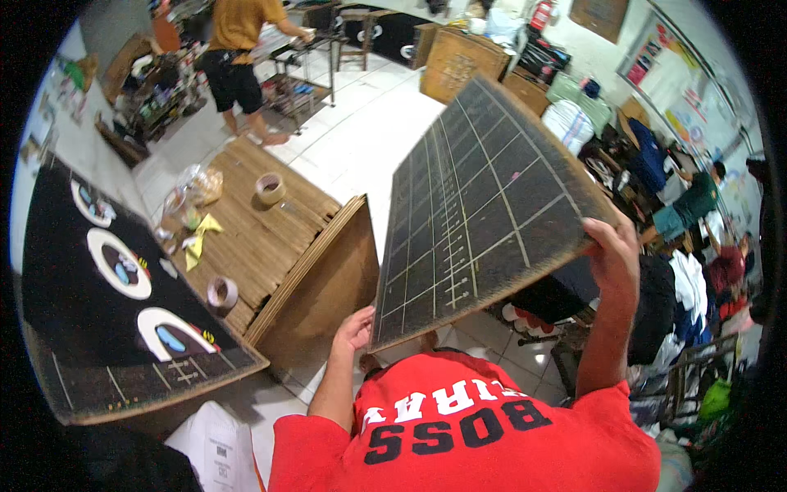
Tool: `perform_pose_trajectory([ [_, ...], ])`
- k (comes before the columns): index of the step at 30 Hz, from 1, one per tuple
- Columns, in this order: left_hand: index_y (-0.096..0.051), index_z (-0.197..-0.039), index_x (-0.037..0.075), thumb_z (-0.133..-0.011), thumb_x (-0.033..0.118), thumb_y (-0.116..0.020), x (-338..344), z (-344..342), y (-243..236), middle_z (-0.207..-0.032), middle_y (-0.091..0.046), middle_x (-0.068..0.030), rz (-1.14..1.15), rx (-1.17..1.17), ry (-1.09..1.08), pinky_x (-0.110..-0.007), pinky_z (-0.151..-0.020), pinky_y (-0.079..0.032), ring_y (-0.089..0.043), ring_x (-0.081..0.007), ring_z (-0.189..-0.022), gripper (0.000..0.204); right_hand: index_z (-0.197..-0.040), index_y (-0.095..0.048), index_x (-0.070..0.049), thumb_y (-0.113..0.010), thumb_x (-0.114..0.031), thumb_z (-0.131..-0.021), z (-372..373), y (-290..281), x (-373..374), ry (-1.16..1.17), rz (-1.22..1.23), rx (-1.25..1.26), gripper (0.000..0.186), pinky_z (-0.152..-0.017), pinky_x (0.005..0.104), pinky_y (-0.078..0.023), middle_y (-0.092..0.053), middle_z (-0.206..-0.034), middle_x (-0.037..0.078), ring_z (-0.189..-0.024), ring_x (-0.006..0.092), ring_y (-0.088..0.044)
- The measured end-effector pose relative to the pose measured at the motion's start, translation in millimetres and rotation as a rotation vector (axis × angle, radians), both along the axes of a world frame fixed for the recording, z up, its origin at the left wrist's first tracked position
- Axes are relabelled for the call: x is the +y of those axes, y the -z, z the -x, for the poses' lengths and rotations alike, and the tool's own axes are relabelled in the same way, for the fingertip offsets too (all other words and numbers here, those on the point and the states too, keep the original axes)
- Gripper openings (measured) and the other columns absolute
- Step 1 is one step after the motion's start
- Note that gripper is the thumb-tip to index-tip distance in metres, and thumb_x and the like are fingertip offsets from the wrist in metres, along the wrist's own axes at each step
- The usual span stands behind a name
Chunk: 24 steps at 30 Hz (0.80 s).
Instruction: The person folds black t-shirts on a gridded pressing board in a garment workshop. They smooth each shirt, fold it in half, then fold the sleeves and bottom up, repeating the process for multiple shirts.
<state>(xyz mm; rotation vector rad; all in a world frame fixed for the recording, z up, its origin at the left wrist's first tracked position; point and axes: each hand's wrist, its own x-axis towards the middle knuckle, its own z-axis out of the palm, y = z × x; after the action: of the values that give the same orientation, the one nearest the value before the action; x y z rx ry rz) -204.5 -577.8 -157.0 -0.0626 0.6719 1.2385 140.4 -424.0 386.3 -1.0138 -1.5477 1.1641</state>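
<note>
Gripped board (484, 205) near its close corners, with left hand (353, 332) lower, right hand (616, 252) higher. Stretched ahead from both, tilted down leftward.

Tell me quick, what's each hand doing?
Left hand: touching the dark board near its lower corner; grip can't be told.
Right hand: closed, holding that board's edge.

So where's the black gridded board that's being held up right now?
In the head view, the black board is tilted just right of centre, held between the left hand and the right hand, to the right of the brown stack.
</note>
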Motion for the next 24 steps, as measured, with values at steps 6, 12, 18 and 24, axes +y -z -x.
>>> perform_pose_trajectory([
  [6,-0.073,-0.111,0.001,-0.097,0.036,-0.074,122,-15,-114,-0.107,-0.076,-0.0133,0.068,0.211,-0.035,-0.044,-0.088,-0.060,-0.073,-0.0263,-0.093,0.037,-0.142,-0.052,0.009,-0.077,-0.019,-0.085,-189,59,-27,0.071,-0.037,0.067,0.069,-0.099,0.0327,-0.053,-0.067,-0.130,0.015,-0.115,0.0223,-0.068],
  [12,-0.068,-0.087,0.005,-0.090,0.039,-0.082,120,-77,-152,-0.094,-0.071,-0.0039,0.190,0.948,-0.391,-0.035,-0.080,-0.050,-0.063,-0.0154,-0.084,0.037,-0.126,-0.066,0.003,-0.078,-0.025,-0.089,-318,174,-24,0.247,0.498,-0.236,0.047,-0.087,0.0272,-0.051,-0.071,-0.112,0.005,-0.102,0.0135,-0.065],
  [18,-0.060,-0.073,0.010,-0.091,0.037,-0.082,111,-133,-105,-0.084,-0.068,0.0000,0.172,0.963,-0.400,-0.034,-0.074,-0.049,-0.061,-0.0114,-0.078,0.039,-0.103,-0.072,0.001,-0.085,-0.024,-0.082,-330,256,12,0.554,0.230,-0.308,0.036,-0.072,0.0315,-0.051,-0.071,-0.089,0.003,-0.079,0.0131,-0.064],
  [24,-0.071,-0.092,0.004,-0.091,0.037,-0.081,84,-186,-92,-0.095,-0.073,-0.0050,0.302,0.915,-0.419,-0.036,-0.077,-0.054,-0.065,-0.0163,-0.081,0.035,-0.102,-0.072,-0.002,-0.087,-0.041,-0.075,-367,258,22,0.606,0.126,-0.571,0.049,-0.076,0.0400,-0.054,-0.075,-0.090,0.015,-0.083,0.0268,-0.071],
])
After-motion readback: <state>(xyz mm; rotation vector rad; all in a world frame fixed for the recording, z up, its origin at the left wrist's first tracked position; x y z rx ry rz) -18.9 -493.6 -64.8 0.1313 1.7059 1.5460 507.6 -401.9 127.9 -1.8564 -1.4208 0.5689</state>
